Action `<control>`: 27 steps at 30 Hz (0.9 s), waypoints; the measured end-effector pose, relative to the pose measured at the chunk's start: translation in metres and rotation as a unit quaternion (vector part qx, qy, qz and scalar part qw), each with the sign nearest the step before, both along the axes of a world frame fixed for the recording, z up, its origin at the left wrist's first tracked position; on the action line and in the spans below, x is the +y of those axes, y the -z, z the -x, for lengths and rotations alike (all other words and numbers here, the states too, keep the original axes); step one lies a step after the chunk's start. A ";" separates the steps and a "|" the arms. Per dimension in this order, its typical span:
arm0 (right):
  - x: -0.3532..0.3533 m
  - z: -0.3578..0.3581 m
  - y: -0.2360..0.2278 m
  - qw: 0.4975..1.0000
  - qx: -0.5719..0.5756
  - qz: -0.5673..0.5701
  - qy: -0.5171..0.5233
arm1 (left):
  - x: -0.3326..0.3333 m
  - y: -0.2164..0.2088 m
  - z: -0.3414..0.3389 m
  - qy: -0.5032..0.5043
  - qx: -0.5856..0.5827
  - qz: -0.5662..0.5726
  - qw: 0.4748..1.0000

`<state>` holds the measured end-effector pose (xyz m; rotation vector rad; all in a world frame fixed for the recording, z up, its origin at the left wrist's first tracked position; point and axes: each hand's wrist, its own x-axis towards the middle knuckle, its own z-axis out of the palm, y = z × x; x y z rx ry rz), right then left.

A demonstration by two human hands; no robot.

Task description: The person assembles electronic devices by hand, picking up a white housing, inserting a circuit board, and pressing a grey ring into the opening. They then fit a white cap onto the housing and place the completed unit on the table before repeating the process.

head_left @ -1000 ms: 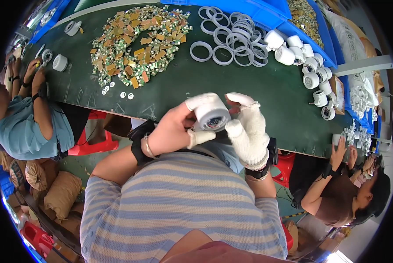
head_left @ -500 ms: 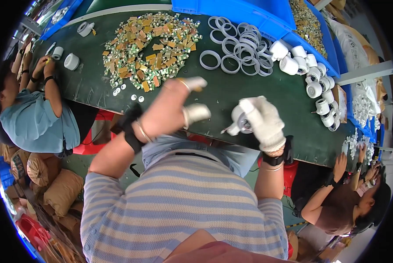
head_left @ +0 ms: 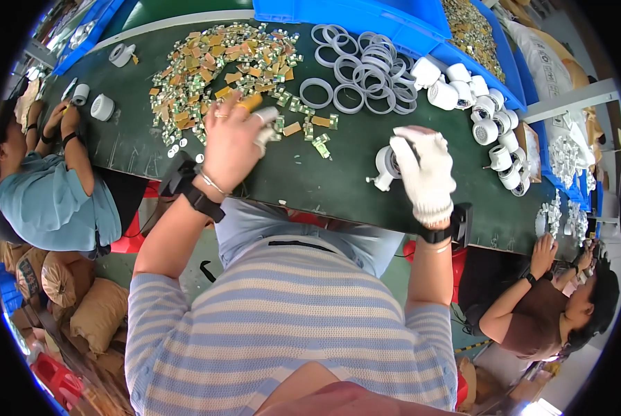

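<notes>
My left hand [head_left: 235, 139] reaches palm down over the near edge of a pile of small green and tan circuit boards [head_left: 193, 69]. Its fingers are apart, with white and yellow coverings on some of them, and nothing shows in its grasp. Several boards [head_left: 321, 144] lie loose to the right of that hand. My right hand [head_left: 427, 170], in a white knit glove, is closed at the side of a round white plastic housing [head_left: 385, 175] with a small side stub. The glove hides part of this housing.
Grey-white rings [head_left: 316, 93] lie heaped at the back centre. White housings [head_left: 442, 96] cluster on the right, beside blue bins [head_left: 366, 19]. Small white discs [head_left: 174, 150] sit near the table's front edge. One person [head_left: 54, 194] works at left, another [head_left: 539, 305] at right.
My left hand has swung forward and left to the board pile, and boards now lie scattered on its right. My right hand and the housing have shifted slightly forward.
</notes>
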<state>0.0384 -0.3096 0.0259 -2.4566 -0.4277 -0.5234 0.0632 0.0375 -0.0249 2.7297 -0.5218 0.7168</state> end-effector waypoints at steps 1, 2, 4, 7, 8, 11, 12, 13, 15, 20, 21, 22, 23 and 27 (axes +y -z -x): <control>0.003 0.012 -0.004 0.999 -0.025 -0.029 0.008 | 0.006 -0.004 -0.002 -0.029 -0.013 -0.041 0.999; 0.003 0.022 -0.007 0.999 -0.014 -0.017 0.026 | 0.002 -0.010 -0.003 -0.009 -0.023 -0.026 0.999; 0.004 0.038 -0.005 0.998 -0.018 -0.047 0.040 | -0.015 -0.019 0.000 0.060 -0.025 -0.004 0.998; 0.015 0.049 -0.002 0.995 0.001 -0.074 0.066 | -0.049 -0.022 0.001 0.154 0.030 -0.035 0.987; 0.016 0.050 0.000 0.995 -0.010 -0.067 0.068 | -0.057 -0.023 -0.001 0.170 0.032 -0.045 0.984; 0.022 0.054 -0.001 0.995 -0.010 -0.058 0.084 | -0.064 -0.020 -0.007 0.204 0.049 -0.072 0.975; 0.024 0.055 0.000 0.995 -0.045 -0.007 0.085 | -0.065 -0.018 -0.009 0.218 0.064 -0.088 0.970; 0.027 0.055 0.001 0.992 -0.079 0.044 0.086 | -0.066 -0.018 -0.009 0.221 0.064 -0.087 0.969; 0.040 0.057 0.004 0.992 -0.045 0.073 0.091 | -0.067 -0.016 -0.005 0.239 0.135 0.065 0.959; 0.055 0.037 0.029 0.986 -0.042 0.113 0.116 | -0.065 -0.037 0.024 0.143 0.454 0.498 0.725; 0.056 0.034 0.029 0.985 -0.066 0.118 0.112 | -0.062 -0.037 0.026 0.142 0.454 0.497 0.726; 0.054 0.036 0.024 0.988 -0.049 0.094 0.108 | -0.059 -0.037 0.027 0.130 0.496 0.493 0.703; 0.053 0.038 0.021 0.989 -0.049 0.092 0.104 | -0.055 -0.037 0.029 0.116 0.535 0.490 0.678; 0.041 0.047 0.010 0.993 -0.002 -0.116 -0.001 | -0.061 -0.029 0.040 0.145 0.527 0.658 0.518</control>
